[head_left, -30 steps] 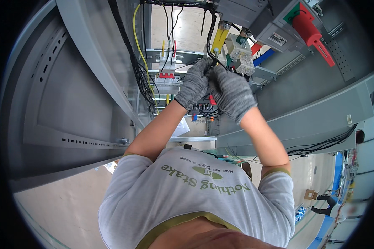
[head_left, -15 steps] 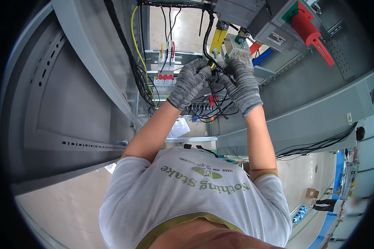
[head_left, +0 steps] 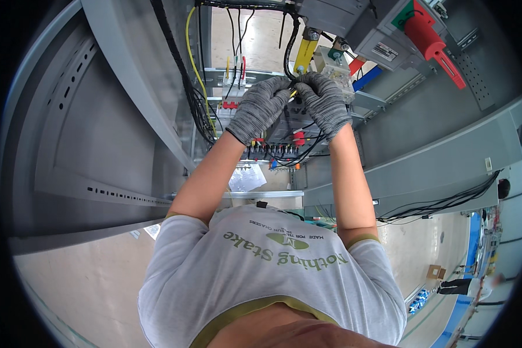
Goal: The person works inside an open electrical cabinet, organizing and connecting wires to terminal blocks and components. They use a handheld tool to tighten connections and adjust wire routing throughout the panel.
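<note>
Both my hands wear grey knitted gloves and meet at the lower end of a black-wrapped wire bundle (head_left: 290, 55) inside the cabinet. My left hand (head_left: 261, 109) is closed, its fingertips pinched on the wires. Close against it, my right hand (head_left: 325, 104) is also closed at the same spot. A small yellow-and-black piece (head_left: 293, 93) shows between the fingertips; I cannot make out its kind. Just above the hands is a yellow busbar (head_left: 306, 53), bolted at its ends. Loose black wires (head_left: 310, 145) hang below the right hand.
A small breaker (head_left: 233, 90) with red levers stands left of my hands. At the upper right is a red rotary handle (head_left: 432, 43). A terminal strip (head_left: 272, 149) runs below. The cabinet's grey frame (head_left: 139, 87) rises at left. Farther off, a person (head_left: 464, 287) stands at lower right.
My right hand has shifted left and up, closer to my left hand. The wires that hung between the hands now show less, and the left hand has moved slightly left.
</note>
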`<state>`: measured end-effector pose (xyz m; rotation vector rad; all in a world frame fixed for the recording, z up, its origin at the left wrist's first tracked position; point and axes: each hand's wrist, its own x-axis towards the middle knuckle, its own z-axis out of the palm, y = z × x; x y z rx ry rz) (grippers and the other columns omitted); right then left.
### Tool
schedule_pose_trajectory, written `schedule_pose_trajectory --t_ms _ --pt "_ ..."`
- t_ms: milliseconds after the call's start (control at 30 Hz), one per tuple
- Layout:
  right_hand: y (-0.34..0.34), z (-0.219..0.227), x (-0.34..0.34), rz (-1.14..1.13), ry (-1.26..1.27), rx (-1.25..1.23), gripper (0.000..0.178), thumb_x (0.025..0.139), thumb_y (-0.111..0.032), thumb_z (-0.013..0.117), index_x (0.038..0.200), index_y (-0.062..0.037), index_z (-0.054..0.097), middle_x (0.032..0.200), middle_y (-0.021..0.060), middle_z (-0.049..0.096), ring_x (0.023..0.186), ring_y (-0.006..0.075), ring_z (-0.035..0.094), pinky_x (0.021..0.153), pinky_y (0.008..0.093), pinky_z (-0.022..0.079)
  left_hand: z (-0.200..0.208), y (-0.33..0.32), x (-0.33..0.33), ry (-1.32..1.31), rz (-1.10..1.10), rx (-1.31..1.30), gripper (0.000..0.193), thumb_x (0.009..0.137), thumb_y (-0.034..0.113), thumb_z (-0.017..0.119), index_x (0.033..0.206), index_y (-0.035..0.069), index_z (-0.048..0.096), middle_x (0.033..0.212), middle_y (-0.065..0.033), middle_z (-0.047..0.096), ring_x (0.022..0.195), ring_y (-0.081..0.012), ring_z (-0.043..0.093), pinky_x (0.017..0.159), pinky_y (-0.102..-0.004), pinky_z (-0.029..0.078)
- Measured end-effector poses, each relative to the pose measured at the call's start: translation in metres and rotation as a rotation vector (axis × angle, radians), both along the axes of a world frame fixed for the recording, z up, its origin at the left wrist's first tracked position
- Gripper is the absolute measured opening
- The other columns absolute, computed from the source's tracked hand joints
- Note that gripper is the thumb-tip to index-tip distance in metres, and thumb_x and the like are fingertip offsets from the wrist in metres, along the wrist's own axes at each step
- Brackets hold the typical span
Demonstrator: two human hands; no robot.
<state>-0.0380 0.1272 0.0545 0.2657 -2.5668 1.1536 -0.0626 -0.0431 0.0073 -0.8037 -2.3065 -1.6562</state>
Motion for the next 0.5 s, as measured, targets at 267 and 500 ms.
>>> schedule_pose_trajectory --t_ms 267,500 --pt "0.001 0.016 0.005 0.097 -0.103 -0.114 0.024 0.089 -0.013 0.063 0.107 0.0023 0.064 0.084 0.0117 0.067 0.075 0.0172 0.063 0.071 0.0311 0.051 0.014 -0.023 -0.004 -0.236 -0.120 0.027 0.035 0.093 0.020 0.059 0.121 -0.001 0.060 0.103 -0.0116 0.068 0.095 -0.0179 0.062 0.089 -0.0299 0.048" --pt "-0.003 0.034 0.014 0.155 -0.464 -0.402 0.033 0.095 -0.018 0.060 0.127 -0.0090 0.060 0.090 0.0033 0.067 0.079 0.0105 0.062 0.070 0.0209 0.050 -0.030 -0.007 -0.041 -0.188 -0.321 -0.205 0.036 0.096 0.023 0.058 0.126 0.004 0.058 0.116 -0.0147 0.063 0.109 -0.0220 0.059 0.098 -0.0294 0.043"
